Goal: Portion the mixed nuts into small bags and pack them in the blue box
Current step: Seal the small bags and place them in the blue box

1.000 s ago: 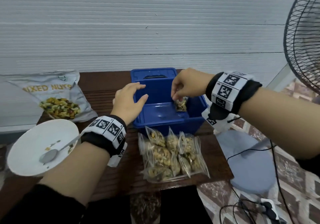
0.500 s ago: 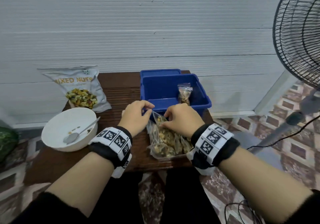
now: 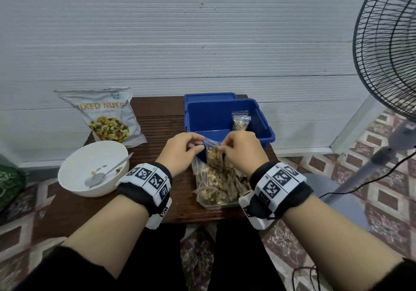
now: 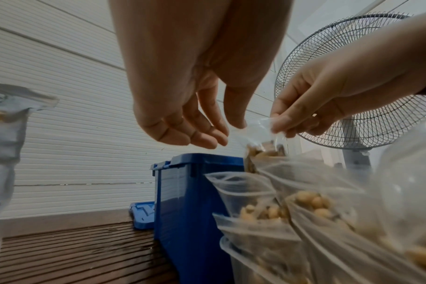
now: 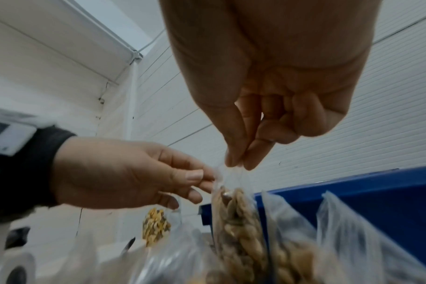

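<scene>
- The right hand [image 3: 242, 153] pinches the top edge of a small bag of nuts [image 3: 213, 159] between thumb and first finger; its other fingers [image 5: 304, 119] are curled in.
- The left hand [image 3: 181, 152] is at the other top corner of that small bag. Its fingers [image 4: 202, 134] are bent and close together, and their tips touch the plastic edge. I cannot tell for sure if they pinch it.
- The small bag hangs upright between the two hands, just in front of the blue box [image 3: 265, 130] and above the pile of filled bags [image 3: 216, 184].
- The pile of filled bags lies in a clear tray [image 3: 221, 205] on the brown bench [image 3: 157, 119], near the front edge.
- The blue box sits at the back of the bench, open on top. One packed bag [image 3: 240, 120] stands upright inside it, on the right side.
- A blue lid [image 3: 209, 97] lies behind the box.
- The big mixed nuts pouch [image 3: 108, 115] leans at the back left of the bench.
- A white bowl [image 3: 74, 173] sits at the front left with a spoon [image 3: 105, 174] in it and a few bits of nut.
- A fan [image 3: 387, 49] stands on the right, on the floor.
</scene>
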Demonstrator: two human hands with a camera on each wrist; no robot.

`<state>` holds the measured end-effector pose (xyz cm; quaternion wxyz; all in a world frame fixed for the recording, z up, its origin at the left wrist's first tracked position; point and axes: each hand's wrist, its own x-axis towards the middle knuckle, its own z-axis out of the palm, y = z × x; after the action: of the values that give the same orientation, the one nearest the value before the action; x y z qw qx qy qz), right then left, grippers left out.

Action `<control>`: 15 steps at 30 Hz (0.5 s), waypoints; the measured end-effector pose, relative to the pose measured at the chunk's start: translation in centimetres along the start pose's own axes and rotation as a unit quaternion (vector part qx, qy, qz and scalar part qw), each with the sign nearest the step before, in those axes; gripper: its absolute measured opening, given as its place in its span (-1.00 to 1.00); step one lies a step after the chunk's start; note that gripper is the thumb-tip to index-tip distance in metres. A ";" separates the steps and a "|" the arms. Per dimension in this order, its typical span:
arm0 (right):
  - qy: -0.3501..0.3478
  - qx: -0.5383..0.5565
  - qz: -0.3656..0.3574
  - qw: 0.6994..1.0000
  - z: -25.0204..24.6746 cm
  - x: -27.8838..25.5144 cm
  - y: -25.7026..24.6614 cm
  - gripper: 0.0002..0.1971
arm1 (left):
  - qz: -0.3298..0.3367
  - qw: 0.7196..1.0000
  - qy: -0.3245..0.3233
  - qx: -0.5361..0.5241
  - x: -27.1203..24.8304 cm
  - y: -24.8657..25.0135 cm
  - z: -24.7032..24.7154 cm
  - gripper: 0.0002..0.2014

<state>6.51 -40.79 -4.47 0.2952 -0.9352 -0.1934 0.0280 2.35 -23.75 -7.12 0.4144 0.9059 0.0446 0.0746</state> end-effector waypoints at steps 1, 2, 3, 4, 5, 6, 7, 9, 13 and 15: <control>0.000 0.026 0.000 1.000 -0.4 0.1 0.0 -0.90 | 0.005 1.000 0.002 -0.007 0.1 0.2 -0.1 -0.85; -0.003 0.048 -0.001 0.999 -0.7 0.2 0.0 -0.92 | 0.010 1.000 0.006 -0.015 0.2 0.3 -0.1 -0.89; -0.008 0.067 -0.001 0.998 -1.0 0.3 0.0 -0.94 | 0.017 0.999 0.011 -0.025 0.3 0.5 -0.2 -0.92; -0.012 0.081 -0.002 0.997 -1.3 0.4 0.0 -0.94 | 0.023 0.999 0.018 -0.036 0.4 0.6 -0.3 -0.94; -0.014 0.092 -0.004 0.996 -1.5 0.5 0.0 -0.94 | 0.030 0.998 0.024 -0.046 0.4 0.8 -0.3 -0.95; -0.014 0.099 -0.006 0.995 -1.7 0.5 0.1 -0.94 | 0.036 0.998 0.027 -0.051 0.4 0.9 -0.4 -0.94; -0.012 0.104 -0.007 0.994 -1.9 0.6 0.2 -0.94 | 0.041 0.998 0.028 -0.047 0.5 1.1 -0.5 -0.94; -0.007 0.105 -0.010 0.994 -2.1 0.7 0.4 -0.92 | 0.050 0.998 0.028 -0.022 0.5 1.3 -0.6 -0.94; 0.007 0.091 -0.020 0.996 -2.0 0.7 0.6 -0.91 | 0.076 0.997 0.029 0.016 0.6 1.8 -0.6 -0.91; 0.007 0.092 -0.025 0.995 -1.9 0.7 0.7 -0.92 | 0.075 0.997 0.012 0.018 0.6 1.9 -0.5 -0.91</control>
<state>7.71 -42.12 -3.28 0.3823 -0.8989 -0.2115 0.0320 2.90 -24.53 -5.23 0.3904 0.9132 -0.0175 0.1158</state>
